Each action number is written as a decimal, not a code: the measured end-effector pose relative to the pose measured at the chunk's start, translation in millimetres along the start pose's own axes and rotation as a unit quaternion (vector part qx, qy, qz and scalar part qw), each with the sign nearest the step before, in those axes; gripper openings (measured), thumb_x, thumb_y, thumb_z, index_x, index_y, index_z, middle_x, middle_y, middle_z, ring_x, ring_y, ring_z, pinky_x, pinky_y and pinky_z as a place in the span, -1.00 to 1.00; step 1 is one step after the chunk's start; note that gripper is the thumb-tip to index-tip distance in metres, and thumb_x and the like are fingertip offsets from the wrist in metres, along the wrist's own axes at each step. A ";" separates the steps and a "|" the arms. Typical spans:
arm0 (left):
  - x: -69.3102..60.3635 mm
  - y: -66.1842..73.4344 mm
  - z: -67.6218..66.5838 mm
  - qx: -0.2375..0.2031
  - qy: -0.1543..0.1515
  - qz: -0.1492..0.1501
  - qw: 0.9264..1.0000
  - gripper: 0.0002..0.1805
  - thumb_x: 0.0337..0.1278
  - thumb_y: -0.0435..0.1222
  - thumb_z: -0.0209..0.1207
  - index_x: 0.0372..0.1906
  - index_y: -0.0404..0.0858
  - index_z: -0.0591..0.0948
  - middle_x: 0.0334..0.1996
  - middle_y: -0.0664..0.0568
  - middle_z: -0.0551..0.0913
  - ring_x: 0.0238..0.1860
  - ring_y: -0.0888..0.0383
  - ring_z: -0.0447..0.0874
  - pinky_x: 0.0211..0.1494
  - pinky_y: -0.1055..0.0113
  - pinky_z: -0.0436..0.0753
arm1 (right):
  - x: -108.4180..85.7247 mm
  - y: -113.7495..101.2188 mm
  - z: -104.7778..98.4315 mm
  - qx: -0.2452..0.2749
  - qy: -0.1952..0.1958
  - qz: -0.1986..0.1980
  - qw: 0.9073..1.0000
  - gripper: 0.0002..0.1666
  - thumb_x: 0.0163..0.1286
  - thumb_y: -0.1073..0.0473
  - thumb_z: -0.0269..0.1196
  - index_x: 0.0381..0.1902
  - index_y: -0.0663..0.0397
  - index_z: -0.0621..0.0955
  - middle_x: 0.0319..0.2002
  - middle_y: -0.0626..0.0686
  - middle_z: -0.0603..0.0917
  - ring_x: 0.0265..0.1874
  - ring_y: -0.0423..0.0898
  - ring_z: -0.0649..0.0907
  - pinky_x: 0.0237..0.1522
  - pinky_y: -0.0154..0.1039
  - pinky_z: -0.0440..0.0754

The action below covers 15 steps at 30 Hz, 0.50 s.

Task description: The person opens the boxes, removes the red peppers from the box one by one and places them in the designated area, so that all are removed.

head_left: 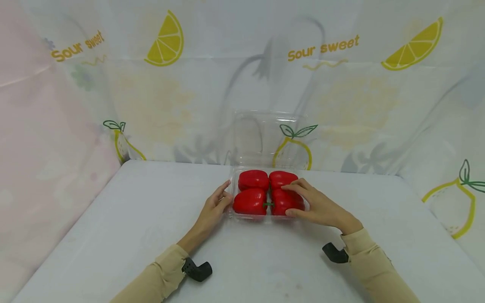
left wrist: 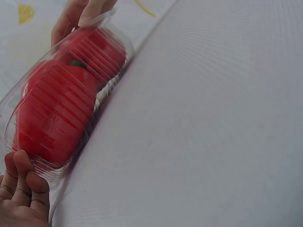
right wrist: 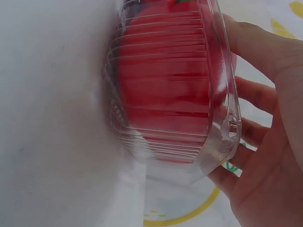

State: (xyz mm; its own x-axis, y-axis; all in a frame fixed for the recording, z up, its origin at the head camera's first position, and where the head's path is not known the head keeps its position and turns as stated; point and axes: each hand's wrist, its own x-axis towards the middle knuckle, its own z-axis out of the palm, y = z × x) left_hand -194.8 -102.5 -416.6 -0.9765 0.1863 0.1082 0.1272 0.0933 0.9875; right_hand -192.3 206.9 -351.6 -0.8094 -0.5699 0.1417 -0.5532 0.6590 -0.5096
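Several red bell peppers lie in a clear plastic clamshell box, one showing a green stem. Its transparent lid stands raised at the back. My right hand holds the front right pepper, thumb at its near side and fingers reaching over its top. At the box's left side, my left hand touches the wall with its fingertips. The left wrist view shows these fingers against the box's ribbed corner. The right wrist view shows the right hand along the box's rim; the pepper's far side is hidden.
The box rests on a white table near its back edge. Behind hangs a pale cloth printed with lemons and words. Black curved pieces are fixed at both wrists, over beige sleeves.
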 end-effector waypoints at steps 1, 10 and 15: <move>-0.2 0.2 0.0 -0.001 0.000 0.001 1.000 -0.45 0.37 -0.33 -0.05 0.42 -0.12 0.21 -0.29 0.02 0.42 -0.34 0.25 0.41 -0.23 0.52 0.46 | 0.1 0.1 0.2 0.000 0.002 -0.001 1.000 -0.26 0.16 -0.26 0.28 0.27 -0.24 0.38 0.11 -0.16 0.37 0.12 -0.15 0.44 0.04 -0.11 0.58; -0.1 0.2 -0.1 -0.010 -0.003 0.005 1.000 -0.46 0.38 -0.33 -0.05 0.41 -0.15 0.22 -0.29 0.04 0.42 -0.34 0.28 0.40 -0.24 0.53 0.47 | 0.5 2.3 2.0 0.000 0.018 -0.017 1.000 -0.29 0.17 -0.22 0.30 0.26 -0.23 0.42 0.09 -0.16 0.38 0.08 -0.19 0.43 -0.04 -0.24 0.60; -0.7 -0.6 -0.7 -0.007 -0.006 0.002 1.000 -0.47 0.39 -0.32 -0.05 0.41 -0.11 0.22 -0.27 0.02 0.42 -0.33 0.27 0.40 -0.23 0.54 0.47 | 0.5 4.2 3.3 -0.003 0.024 -0.021 0.999 -0.29 0.17 -0.23 0.30 0.26 -0.24 0.42 0.09 -0.16 0.39 0.09 -0.18 0.43 -0.02 -0.20 0.60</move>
State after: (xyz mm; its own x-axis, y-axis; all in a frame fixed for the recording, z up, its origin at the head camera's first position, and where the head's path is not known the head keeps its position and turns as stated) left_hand -194.3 -103.4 -417.1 -0.9739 0.1975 0.1115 0.1291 0.0782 0.9885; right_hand -194.4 207.8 -356.4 -0.7941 -0.5728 0.2031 -0.5875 0.6380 -0.4977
